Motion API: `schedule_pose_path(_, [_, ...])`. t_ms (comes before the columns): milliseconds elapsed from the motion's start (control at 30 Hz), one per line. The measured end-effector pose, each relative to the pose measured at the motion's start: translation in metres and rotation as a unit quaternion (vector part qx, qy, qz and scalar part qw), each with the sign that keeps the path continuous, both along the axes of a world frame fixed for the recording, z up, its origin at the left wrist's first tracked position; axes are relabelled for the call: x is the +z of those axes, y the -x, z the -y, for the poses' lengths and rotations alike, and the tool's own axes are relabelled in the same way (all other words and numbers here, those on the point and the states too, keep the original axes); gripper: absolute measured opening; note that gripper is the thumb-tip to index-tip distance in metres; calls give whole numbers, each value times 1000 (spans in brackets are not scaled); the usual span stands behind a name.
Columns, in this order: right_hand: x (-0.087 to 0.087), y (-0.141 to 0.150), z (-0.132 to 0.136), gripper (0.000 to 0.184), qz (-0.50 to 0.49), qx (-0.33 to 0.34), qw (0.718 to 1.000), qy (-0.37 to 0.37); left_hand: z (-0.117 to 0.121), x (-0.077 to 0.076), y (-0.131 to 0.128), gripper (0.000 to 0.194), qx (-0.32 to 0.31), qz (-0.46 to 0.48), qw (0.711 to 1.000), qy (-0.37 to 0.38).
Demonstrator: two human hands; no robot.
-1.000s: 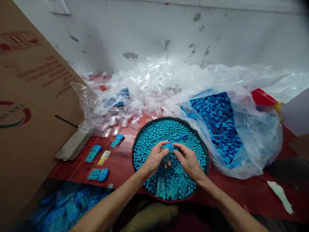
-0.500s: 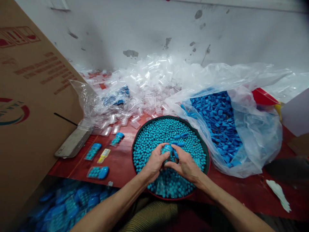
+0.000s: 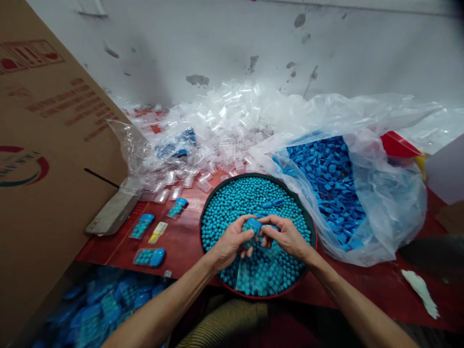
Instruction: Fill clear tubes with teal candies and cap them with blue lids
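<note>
Over a round tray of turquoise balls, both my hands are close together. My left hand is closed around a small clear plastic container with turquoise balls inside and blue at its top. Just to the right, my right hand pinches a blue plastic cap, partly hidden by the fingers. Another blue cap lies on the balls behind my hands. Clear empty containers rest on the balls near the front rim.
Filled blue-capped containers and a yellow-white label lie left on the red table. Clear containers are heaped behind. An open bag of blue caps stands right. A cardboard box stands left, above more filled containers.
My right hand has shifted slightly right and up from the container, with its fingers now curled around the blue cap. My left hand keeps the container in nearly the same spot.
</note>
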State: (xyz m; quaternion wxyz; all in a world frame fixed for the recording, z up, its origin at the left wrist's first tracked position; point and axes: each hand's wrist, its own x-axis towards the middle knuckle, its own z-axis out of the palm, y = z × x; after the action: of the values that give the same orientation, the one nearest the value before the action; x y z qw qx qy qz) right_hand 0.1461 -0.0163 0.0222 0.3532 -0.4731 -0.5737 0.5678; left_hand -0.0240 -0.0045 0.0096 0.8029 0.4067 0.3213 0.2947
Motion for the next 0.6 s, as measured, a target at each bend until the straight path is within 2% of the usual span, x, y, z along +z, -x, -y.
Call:
schedule_pose_path(67, [-2,1,1,23,-19,-8,1000,15,1,2,0,45,-8,7,1000,16])
schedule_pose_path(167, [-6,3,4,21,9,-34,999,-10,3,4,-1,47,-5,10,999,40])
schedule_pose_path(367, [-7,10,11,21,71,-91,992,-54,8,10,-10,49,53,-27,998,26])
schedule_pose_path(500, [-6,13,16,23,136,-89,976,-142,8,12,-14,47,88,-61,994,2])
schedule_pose_path(600, [-4,5,15,29,172,-47,963,-203,5,8,-11,43,91,-73,993,-16])
